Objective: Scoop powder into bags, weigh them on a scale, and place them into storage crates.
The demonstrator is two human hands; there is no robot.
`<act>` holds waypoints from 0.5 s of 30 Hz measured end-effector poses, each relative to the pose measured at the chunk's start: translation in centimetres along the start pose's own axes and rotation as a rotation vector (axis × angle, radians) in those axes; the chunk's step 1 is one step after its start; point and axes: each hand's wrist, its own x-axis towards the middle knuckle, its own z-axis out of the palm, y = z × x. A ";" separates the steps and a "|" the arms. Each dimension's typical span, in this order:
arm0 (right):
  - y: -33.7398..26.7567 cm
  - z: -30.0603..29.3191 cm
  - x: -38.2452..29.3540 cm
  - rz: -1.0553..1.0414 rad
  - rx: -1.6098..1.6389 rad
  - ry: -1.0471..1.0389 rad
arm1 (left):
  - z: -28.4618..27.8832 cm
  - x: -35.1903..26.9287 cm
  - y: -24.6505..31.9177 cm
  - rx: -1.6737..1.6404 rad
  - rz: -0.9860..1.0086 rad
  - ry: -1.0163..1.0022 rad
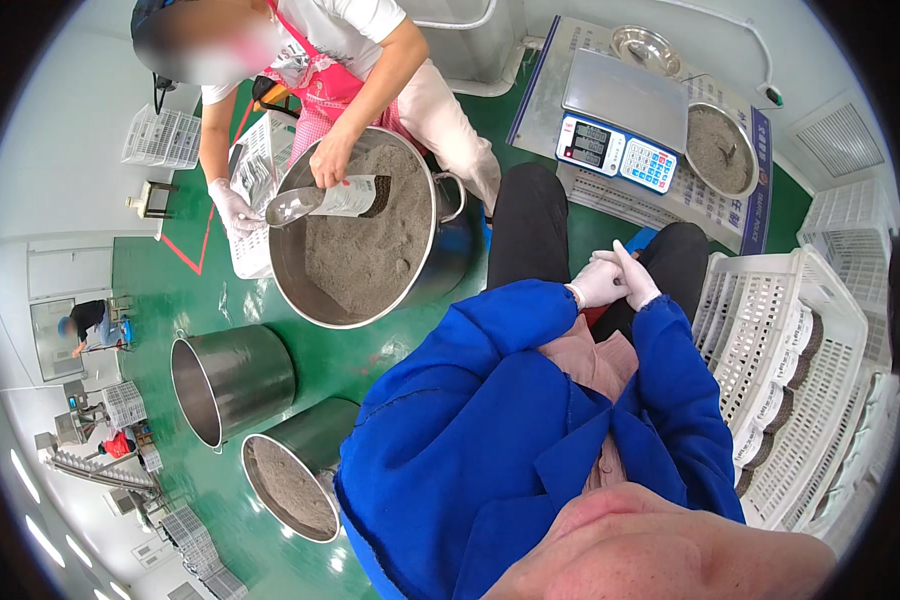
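Note:
My left hand (pixel 594 285) and my right hand (pixel 640 283), both in white gloves, are clasped together over my lap. No object shows between them, and some fingers are hidden where they overlap. Beyond my knees, a digital scale (pixel 626 101) with a bare metal plate rests on a covered support. Beside it sits a steel bowl (pixel 720 148) of grey-brown granular powder with a scoop in it. At the left, a co-worker holds a metal scoop (pixel 294 205) and a printed pouch (pixel 349 196) over a large steel pot (pixel 345 319) of the same powder.
White plastic crates (pixel 832 300) holding filled pouches (pixel 784 367) stand close at my right. On the green floor at left lie two steel drums, one bare inside (pixel 244 379), another containing powder (pixel 292 487). A second steel bowl (pixel 645 49) sits behind the scale. Other people work far off.

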 end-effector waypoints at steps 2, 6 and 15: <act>0.0 0.0 0.0 -0.007 -0.062 0.032 | 0.2 0.1 -0.2 0.040 -0.014 0.021; 0.0 0.0 0.1 0.013 -0.074 0.025 | 0.4 0.3 -0.5 0.082 -0.011 0.018; 0.5 -0.1 0.4 -0.039 -0.131 0.108 | 0.5 0.4 -0.5 0.140 -0.038 0.012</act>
